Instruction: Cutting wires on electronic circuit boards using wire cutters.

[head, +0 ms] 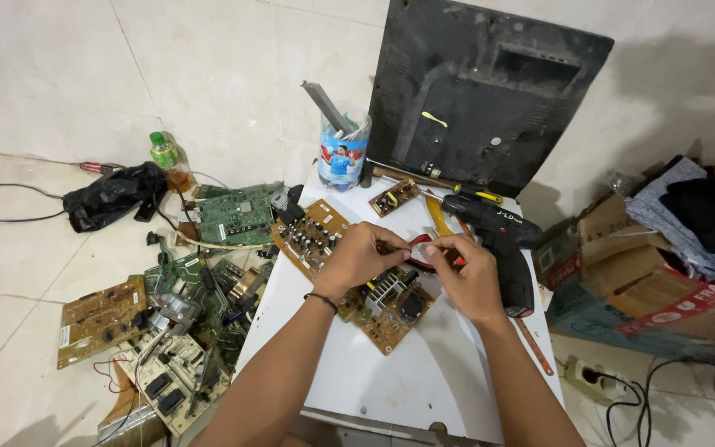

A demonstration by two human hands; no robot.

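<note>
Left hand (360, 258) and right hand (467, 273) meet over the white counter (374, 381), fingertips pinched together on the red-handled pliers (420, 242); what the pliers grip is too small to tell. Directly below lies a brown circuit board (391, 306) with a metal heat sink, and a second brown board (308, 233) lies just behind the left hand. Black cordless drill (502, 240) rests beside the right hand. A heap of green and tan boards (175, 331) lies on the floor, left of the counter. Dark monitor shell (482, 91) leans on the wall.
</note>
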